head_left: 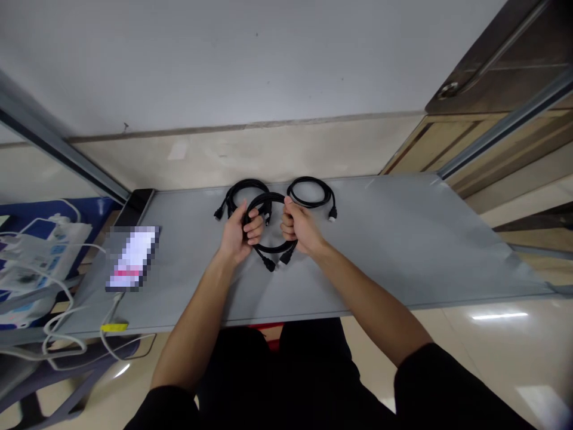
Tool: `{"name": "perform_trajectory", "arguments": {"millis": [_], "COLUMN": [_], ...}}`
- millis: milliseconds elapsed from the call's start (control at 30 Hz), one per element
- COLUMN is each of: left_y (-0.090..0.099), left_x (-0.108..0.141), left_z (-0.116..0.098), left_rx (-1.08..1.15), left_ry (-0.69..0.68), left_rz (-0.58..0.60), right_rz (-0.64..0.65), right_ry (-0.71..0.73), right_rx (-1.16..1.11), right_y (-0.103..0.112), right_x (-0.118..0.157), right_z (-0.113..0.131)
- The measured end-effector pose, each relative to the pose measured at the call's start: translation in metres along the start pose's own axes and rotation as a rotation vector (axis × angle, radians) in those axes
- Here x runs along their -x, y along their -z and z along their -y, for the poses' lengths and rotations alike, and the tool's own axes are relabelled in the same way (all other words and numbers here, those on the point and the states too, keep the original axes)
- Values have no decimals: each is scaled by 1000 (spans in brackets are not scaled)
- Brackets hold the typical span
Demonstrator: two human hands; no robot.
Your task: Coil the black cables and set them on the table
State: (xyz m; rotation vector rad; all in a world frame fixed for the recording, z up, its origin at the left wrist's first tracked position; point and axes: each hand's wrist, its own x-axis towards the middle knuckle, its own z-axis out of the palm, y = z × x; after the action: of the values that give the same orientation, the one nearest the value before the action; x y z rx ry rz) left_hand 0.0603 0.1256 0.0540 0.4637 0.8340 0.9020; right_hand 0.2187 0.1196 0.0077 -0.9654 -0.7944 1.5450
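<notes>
A coiled black cable (274,248) is held up between my two hands above the grey tabletop. My left hand (242,232) wraps its fingers round the left side of the loop. On the right side, my right hand (301,226) grips the same loop in a closed fist, thumb on top. The cable's two dark plug ends hang below the loop, near the middle. Behind my left hand lies a second coiled black cable (245,183), partly covered by the held one. A third black cable coil (329,190) rests beyond my right hand, its plug pointing toward me.
A phone with a lit, pixelated screen (134,257) lies at the table's left, near a dark flat object (136,206). White cords and power strips (49,257) crowd the left side. Metal posts (505,134) rise at the table's back corners, before the wall (268,152).
</notes>
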Motion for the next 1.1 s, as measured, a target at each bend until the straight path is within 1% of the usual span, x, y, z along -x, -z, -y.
{"name": "perform_trajectory", "arguments": {"millis": [33, 67, 167, 200, 233, 267, 333, 367, 433, 467, 533, 600, 633, 667, 700, 733, 800, 833, 900, 1000, 1067, 1100], "left_y": [-1, -1, -2, -3, -4, -6, -10, -11, -10, -8, -2, 4, 7, 8, 9, 10, 8, 8, 6, 6, 6, 6], "left_x": [-1, -3, -3, -1, 0, 2, 3, 2, -4, -10, -24, -43, -53, -63, -72, -81, -93, -98, -102, -105, -108, -110], "left_z": [5, 9, 19, 19, 19, 18, 14, 10, 1, -5, -22, -44, -55, -66, -75, -83, -91, -91, -85, -74, -70, -70], "left_rx": [-96, -207, -605, -758, -920, -1082, -1363, -1457, -1548, -1554, -1561, -1593, -1630, -1672, -1738, -1801, -1917, -1974, -2084, -2185, -2169, -2129], "left_ry": [-49, -127, -457, -543, -601, -628, -609, -586, -564, -576, -621, -660, -666, -650, -603, -558, -458, -418, -365, -324, -289, -279], "left_rz": [-40, -86, -219, -251, -282, -313, -364, -379, -374, -360, -339, -346, -344, -358, -395, -414, -461, -479, -516, -575, -587, -569], "right_rz": [-3, -6, -18, -25, -32, -35, -31, -23, -20, -36, -131, -307, -414, -516, -613, -698, -802, -820, -802, -761, -761, -765], "right_ry": [10, 17, 21, 21, 22, 24, 28, 33, 77, 135, 312, 480, 509, 492, 435, 350, 168, 96, 15, -5, 2, 9], "right_rx": [8, 18, 46, 51, 53, 52, 47, 52, 114, 189, 425, 717, 854, 987, 1103, 1195, 1313, 1349, 1402, 1446, 1450, 1449], "right_y": [0, 1, 3, 3, 3, 3, 2, 2, 4, 7, 19, 39, 51, 63, 75, 85, 101, 105, 108, 106, 105, 105], "right_x": [0, 1, 2, 2, 1, 1, 0, -1, -3, -5, -10, -16, -19, -21, -24, -25, -28, -30, -33, -39, -42, -42], "right_z": [2, 3, 6, 5, 4, 2, -2, -4, -4, -2, 5, 16, 21, 25, 29, 32, 34, 34, 33, 30, 30, 30]}}
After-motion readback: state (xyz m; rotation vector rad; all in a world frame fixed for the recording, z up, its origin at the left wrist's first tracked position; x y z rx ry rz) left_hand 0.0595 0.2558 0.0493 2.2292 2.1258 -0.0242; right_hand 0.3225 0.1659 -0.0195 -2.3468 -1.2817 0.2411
